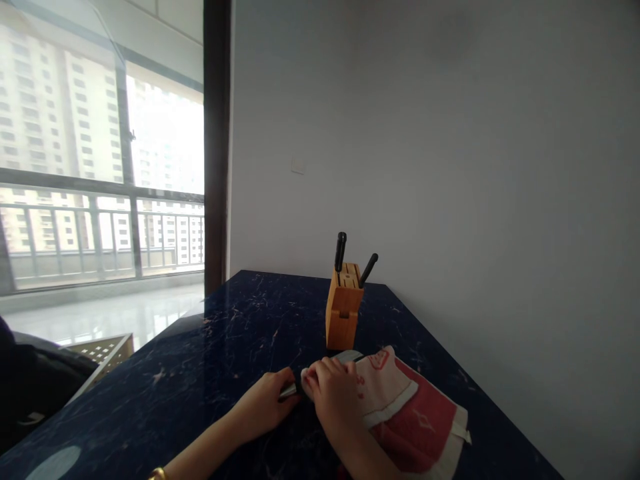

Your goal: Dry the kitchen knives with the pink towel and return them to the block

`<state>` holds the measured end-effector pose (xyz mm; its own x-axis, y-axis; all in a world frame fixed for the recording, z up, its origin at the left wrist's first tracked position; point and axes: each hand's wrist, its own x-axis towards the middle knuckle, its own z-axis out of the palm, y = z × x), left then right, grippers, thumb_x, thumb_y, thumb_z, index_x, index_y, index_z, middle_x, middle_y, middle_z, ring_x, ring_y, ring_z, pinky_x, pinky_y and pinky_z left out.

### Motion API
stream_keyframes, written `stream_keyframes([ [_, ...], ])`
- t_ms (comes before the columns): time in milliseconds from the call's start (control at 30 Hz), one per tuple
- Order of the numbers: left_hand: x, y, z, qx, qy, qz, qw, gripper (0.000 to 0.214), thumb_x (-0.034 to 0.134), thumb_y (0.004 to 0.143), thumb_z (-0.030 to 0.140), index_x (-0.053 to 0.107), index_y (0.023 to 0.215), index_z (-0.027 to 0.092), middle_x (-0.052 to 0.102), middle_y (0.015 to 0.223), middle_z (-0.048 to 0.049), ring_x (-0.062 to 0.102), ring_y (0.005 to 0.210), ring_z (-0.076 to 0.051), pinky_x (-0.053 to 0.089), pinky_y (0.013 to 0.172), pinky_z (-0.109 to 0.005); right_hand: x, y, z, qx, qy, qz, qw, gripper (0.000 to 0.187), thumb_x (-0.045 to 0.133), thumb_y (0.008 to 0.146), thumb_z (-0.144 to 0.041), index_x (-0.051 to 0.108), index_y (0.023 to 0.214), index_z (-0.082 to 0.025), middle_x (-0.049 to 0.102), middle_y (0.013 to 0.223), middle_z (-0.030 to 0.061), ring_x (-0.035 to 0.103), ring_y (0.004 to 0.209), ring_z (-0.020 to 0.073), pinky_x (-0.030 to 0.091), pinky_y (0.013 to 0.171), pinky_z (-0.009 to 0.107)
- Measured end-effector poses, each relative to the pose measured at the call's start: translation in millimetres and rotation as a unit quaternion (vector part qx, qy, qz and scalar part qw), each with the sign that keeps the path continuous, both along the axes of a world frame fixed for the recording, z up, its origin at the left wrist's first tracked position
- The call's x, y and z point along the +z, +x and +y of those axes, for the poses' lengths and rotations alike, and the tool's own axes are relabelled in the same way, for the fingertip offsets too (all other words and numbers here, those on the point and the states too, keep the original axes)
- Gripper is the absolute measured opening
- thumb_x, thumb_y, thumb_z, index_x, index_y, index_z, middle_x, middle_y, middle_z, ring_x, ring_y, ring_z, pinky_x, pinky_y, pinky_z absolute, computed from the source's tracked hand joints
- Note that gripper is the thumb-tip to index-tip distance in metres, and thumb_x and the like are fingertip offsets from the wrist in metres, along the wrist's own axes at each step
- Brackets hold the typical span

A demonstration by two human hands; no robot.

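My left hand point(267, 403) is closed around the handle of a knife, and a bit of shiny metal shows at its fingers. The knife's grey blade point(349, 357) points right and is mostly covered by a red and white cloth point(420, 427). Over the blade, my right hand point(336, 395) is closed on the cloth, its fingers curled near the handle end. Behind the hands stands a wooden knife block point(343, 323) with two black-handled knives in it, one upright and one leaning right.
The dark blue marbled table point(260, 320) runs to a grey wall on the right. A chair with a perforated back point(107, 350) and a dark item on it stand at the left edge. Large windows lie beyond.
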<state>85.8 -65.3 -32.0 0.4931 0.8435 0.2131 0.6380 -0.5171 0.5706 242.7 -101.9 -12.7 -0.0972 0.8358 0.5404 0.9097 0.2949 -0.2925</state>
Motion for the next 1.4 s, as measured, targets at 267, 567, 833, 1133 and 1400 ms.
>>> stream_keyframes([
  [267,-1.3,1.5,-0.7,-0.010,0.024,0.015,1.000,0.008,0.047,0.079,0.028,0.048,0.077,0.021,0.062,0.074,0.0015,0.057,0.067,-0.013,0.034,0.057,-0.021,-0.8,-2.2,-0.1,-0.011,-0.013,-0.004,1.000,0.012,0.050,0.080,-0.014,0.057,0.075,-0.023,0.061,0.078,-0.0024,0.051,0.079,0.0152,0.023,0.073,0.031],
  [567,-2.8,0.6,-1.7,-0.011,0.038,0.032,0.999,0.008,0.046,0.080,0.029,0.045,0.078,0.021,0.062,0.077,0.0009,0.058,0.070,-0.014,0.035,0.060,-0.021,-6.3,-3.0,-1.4,-0.007,-0.025,0.027,0.999,0.012,0.051,0.077,-0.013,0.056,0.072,-0.023,0.061,0.078,-0.0026,0.051,0.079,0.0155,0.023,0.072,0.030],
  [833,1.7,0.4,-1.3,-0.031,0.020,0.021,0.999,0.007,0.044,0.081,0.028,0.043,0.079,0.021,0.062,0.077,0.0011,0.057,0.069,-0.013,0.034,0.059,-0.021,-5.9,-3.0,-1.9,-0.010,-0.029,0.050,0.998,0.011,0.054,0.074,-0.013,0.057,0.072,-0.024,0.062,0.078,-0.0034,0.051,0.080,0.0160,0.023,0.074,0.031],
  [1133,3.2,0.2,-1.6,-0.035,0.017,0.043,0.998,0.007,0.047,0.079,0.028,0.044,0.078,0.021,0.061,0.075,0.0013,0.056,0.067,-0.013,0.033,0.057,-0.021,-4.7,-3.0,-4.6,-0.015,-0.030,0.040,0.999,0.012,0.052,0.076,-0.014,0.057,0.071,-0.023,0.063,0.077,-0.0029,0.052,0.079,0.0156,0.023,0.074,0.031],
  [1400,3.4,0.2,0.2,-0.026,0.014,0.030,0.999,0.011,0.049,0.077,0.030,0.044,0.075,0.021,0.059,0.069,0.0026,0.053,0.061,-0.012,0.031,0.053,-0.020,0.6,-6.7,-6.9,-0.028,-0.033,0.009,0.999,0.015,0.049,0.078,-0.012,0.056,0.070,-0.022,0.063,0.077,-0.0016,0.052,0.079,0.0157,0.024,0.073,0.030],
])
